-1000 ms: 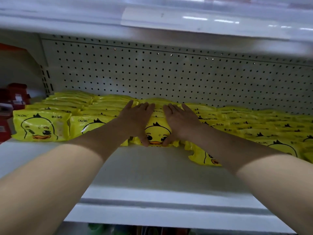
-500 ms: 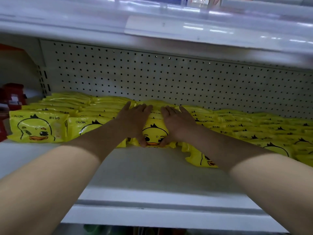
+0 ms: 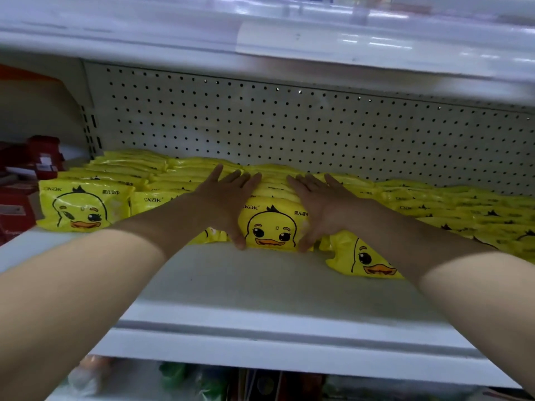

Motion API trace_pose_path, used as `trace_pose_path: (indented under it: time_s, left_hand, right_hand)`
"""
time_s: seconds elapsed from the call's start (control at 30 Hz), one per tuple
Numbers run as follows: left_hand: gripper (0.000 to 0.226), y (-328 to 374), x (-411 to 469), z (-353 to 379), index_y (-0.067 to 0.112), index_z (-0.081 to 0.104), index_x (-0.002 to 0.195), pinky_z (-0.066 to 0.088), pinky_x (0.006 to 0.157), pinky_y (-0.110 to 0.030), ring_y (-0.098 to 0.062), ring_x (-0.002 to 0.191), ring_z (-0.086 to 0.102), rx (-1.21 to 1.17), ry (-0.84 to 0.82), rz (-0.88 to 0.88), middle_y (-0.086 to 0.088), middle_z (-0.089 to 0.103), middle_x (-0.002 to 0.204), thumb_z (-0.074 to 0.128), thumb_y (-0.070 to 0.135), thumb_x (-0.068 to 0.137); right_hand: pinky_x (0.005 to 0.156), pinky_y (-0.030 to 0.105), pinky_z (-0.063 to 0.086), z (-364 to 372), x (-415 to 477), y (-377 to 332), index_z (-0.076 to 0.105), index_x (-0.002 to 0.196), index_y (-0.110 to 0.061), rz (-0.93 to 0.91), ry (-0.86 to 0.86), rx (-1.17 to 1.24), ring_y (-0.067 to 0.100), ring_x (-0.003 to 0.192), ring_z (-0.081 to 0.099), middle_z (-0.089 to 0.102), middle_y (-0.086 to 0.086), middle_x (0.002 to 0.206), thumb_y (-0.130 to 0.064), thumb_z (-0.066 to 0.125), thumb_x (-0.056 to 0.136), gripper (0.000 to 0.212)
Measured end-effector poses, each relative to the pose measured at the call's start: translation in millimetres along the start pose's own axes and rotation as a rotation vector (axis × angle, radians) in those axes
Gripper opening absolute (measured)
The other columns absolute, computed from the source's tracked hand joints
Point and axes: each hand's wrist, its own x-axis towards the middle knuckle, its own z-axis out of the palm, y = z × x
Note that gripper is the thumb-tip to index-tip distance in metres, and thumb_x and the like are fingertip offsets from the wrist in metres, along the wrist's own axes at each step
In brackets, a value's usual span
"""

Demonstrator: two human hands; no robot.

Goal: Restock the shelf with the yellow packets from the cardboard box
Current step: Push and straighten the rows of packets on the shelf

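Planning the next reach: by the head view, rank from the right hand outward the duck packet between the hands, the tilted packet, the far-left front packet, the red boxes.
1. duck packet between the hands: touching the right hand, on its left.
2. tilted packet: just right of it.
3. far-left front packet: past the left hand.
4. red boxes: leftmost.

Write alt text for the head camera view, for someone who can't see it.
The left hand and right hand press flat on a row of yellow duck-face packets on a white shelf with a pegboard back. More packets lie either side.
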Motion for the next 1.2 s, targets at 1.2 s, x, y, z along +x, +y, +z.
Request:
trace_pose_path:
  time_s: [1.2]
  left_hand:
    - [0.157,-69,-45,9,0.019,-0.030,0.148,-0.006,0.120,-0.051,-0.024,0.151,-0.005,0.329,0.001,-0.016,-0.006,-0.008,0.164,0.081,0.070,0.049]
  right_hand:
    - [0.124,0.047,-0.003,-2,2,-48,-0.018,0.157,-0.022,-0.011,0.195,0.006,0.019,0.154,-0.009,-0.007,0.003,0.168,-0.075,0.077,0.059,0.146]
